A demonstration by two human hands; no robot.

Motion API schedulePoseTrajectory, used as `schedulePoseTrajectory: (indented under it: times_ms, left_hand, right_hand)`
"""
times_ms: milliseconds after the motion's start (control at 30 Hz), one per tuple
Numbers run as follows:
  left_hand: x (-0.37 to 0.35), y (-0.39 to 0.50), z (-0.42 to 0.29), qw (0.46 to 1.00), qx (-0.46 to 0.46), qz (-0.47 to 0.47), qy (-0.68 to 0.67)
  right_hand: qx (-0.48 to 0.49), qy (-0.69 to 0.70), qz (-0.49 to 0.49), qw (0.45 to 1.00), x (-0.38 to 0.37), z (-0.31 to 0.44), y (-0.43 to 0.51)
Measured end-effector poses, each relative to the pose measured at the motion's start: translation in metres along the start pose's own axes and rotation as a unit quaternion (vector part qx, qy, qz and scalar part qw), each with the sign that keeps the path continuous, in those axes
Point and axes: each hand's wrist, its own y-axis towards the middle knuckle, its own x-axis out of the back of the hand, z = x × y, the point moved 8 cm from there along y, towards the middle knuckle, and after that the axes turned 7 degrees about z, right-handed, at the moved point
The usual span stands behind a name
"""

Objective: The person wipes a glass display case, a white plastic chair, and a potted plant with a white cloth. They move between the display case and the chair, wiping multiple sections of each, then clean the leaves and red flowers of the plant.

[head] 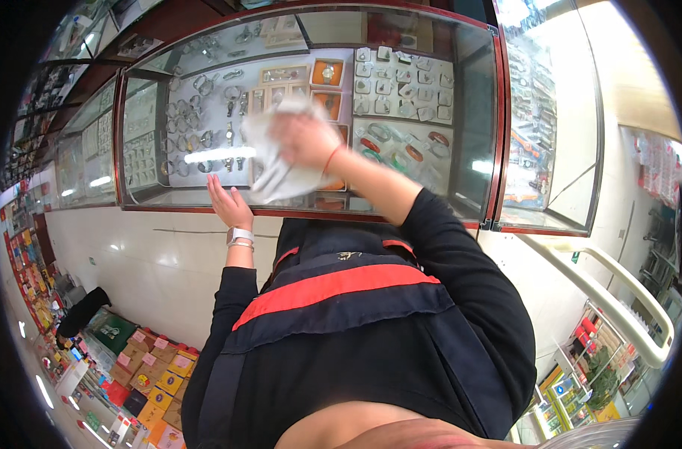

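Note:
My right hand (301, 137), blurred and with a red cord at the wrist, presses a white cloth (273, 168) over the glass top of a display case (296, 211) framed in dark red. At the near edge of the glass rests my left hand (230, 203), fingers spread and nothing in it; a watch and a bangle circle that wrist. Beneath the glass lie wristwatches (229, 134), bracelets (186, 115), boxed watches (328, 73), a tray of small tagged jewellery (403, 84) and coloured bangles (414, 152). The cloth hides some of the boxes.
Another glass case (543, 140) adjoins on the right, and one (88, 151) on the left. A cream-coloured rail (604, 297) curves at the right. Behind to the left are stacked cartons (155, 370) and a person in black (82, 314).

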Motion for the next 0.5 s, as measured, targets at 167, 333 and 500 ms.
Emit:
schedulePoseTrajectory:
  times_ms: [167, 333, 500]
  left_hand:
    - [0.0, 0.022, -0.016, 0.999, -0.044, 0.007, -0.003]
    - [0.002, 0.007, -0.008, 1.0, -0.027, 0.013, 0.008]
    - [0.001, 0.001, -0.007, 0.999, -0.043, 0.016, 0.008]
  right_hand:
    - [-0.275, -0.18, -0.231, 0.916, 0.153, -0.314, -0.06]
    - [-0.528, -0.194, -0.133, 0.816, 0.188, -0.383, -0.215]
    - [-0.45, -0.235, -0.202, 0.837, 0.126, -0.227, -0.281]
